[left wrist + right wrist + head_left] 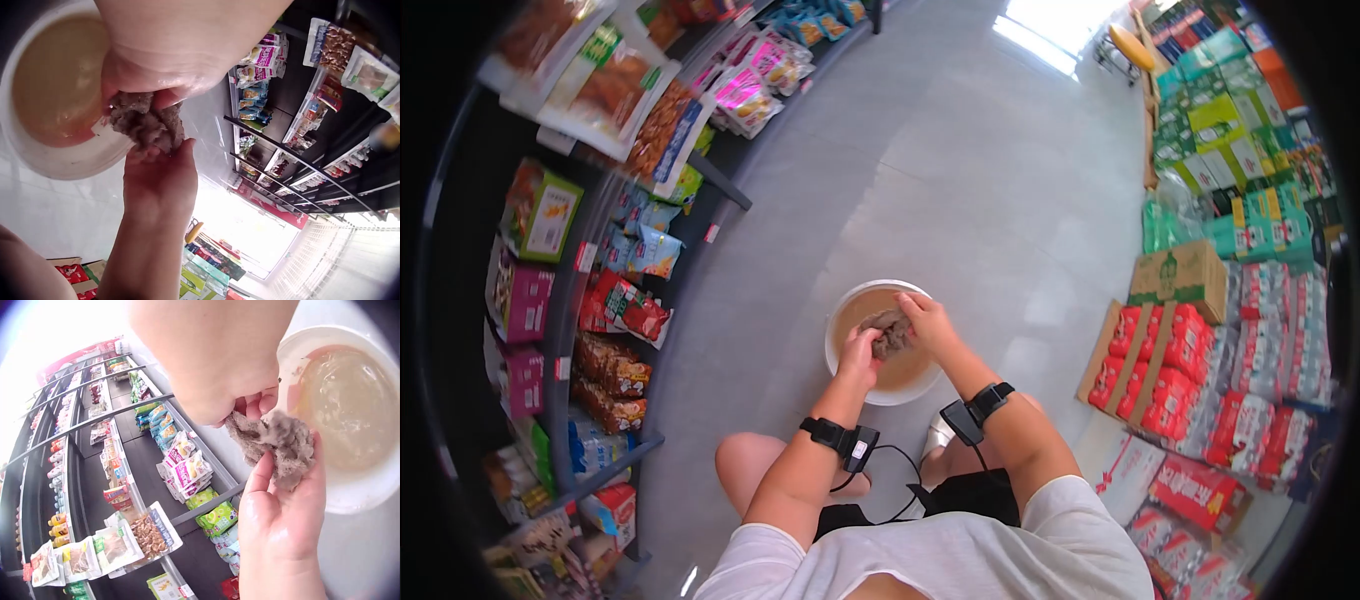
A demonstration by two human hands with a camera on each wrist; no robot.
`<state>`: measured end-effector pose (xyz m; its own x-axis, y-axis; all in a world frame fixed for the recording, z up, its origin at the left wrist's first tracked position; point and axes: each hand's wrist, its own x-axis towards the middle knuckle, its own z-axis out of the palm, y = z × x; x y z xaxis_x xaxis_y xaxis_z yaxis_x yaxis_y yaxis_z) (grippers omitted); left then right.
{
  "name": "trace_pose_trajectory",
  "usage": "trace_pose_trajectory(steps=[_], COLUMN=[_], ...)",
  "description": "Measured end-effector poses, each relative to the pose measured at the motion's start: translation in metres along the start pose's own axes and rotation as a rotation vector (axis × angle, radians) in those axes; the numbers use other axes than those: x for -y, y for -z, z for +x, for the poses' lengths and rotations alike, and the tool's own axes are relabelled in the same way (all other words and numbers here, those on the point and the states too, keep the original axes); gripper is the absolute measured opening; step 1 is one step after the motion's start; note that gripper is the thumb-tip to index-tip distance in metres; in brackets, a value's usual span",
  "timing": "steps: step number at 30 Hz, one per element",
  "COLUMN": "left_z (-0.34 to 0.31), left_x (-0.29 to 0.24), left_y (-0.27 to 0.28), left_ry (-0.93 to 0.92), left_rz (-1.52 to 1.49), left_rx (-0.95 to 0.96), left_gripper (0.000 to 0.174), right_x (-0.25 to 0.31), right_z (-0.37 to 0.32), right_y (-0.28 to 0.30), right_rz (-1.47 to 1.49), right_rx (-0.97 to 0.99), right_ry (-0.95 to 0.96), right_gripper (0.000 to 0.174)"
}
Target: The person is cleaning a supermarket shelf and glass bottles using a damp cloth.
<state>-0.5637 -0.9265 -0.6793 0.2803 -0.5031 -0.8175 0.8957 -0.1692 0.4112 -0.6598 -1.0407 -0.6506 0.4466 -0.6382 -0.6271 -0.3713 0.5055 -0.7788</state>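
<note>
A crumpled grey-brown cloth (889,334) is held by both hands above a round white bucket (837,372) of murky brownish water (900,375). The left hand (860,356) grips the cloth from the left, and the right hand (928,325) pinches its other side. The right wrist view shows the wet cloth (275,445) bunched between the left hand's thumb and fingers (284,512), with the right hand's fingers (253,403) curled on its upper edge. Murky water (59,81) fills the bucket beside the hands in the left wrist view.
Shelves of packaged snacks (625,250) stand along the left. Stacked drink packs (1160,370) and cartons (1180,280) line the right. Grey tiled floor (960,180) lies between them. The person's knees and shoes (937,435) are close behind the bucket.
</note>
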Motion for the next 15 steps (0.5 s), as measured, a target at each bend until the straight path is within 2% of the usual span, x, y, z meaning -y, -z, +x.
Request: trace_pose_trajectory(steps=[2, 3, 6, 11, 15], left_z=[-0.036, -0.049, -0.090, -0.150, -0.218], left_x=[-0.015, -0.021, -0.039, -0.062, -0.092], left_y=[-0.019, -0.024, -0.045, -0.064, -0.089], left_ry=[-0.015, -0.025, 0.000, 0.045, 0.067], left_rz=[0.010, -0.032, 0.060, 0.137, 0.202], left_rx=[-0.053, -0.009, -0.101, 0.010, 0.125], left_gripper=[0.035, 0.037, 0.037, 0.039, 0.039], right_x=[0.024, 0.035, 0.059, 0.086, 0.125], right_z=[-0.030, -0.043, -0.075, -0.131, -0.187], right_y=[0.001, 0.003, 0.010, 0.021, 0.024], right_rz=[-0.012, -0.015, 0.045, 0.160, 0.203], right_rx=[-0.030, -0.035, -0.080, -0.153, -0.047], right_ry=[0.011, -0.005, -0.058, -0.045, -0.061], right_gripper=[0.033, 0.032, 0.033, 0.037, 0.042])
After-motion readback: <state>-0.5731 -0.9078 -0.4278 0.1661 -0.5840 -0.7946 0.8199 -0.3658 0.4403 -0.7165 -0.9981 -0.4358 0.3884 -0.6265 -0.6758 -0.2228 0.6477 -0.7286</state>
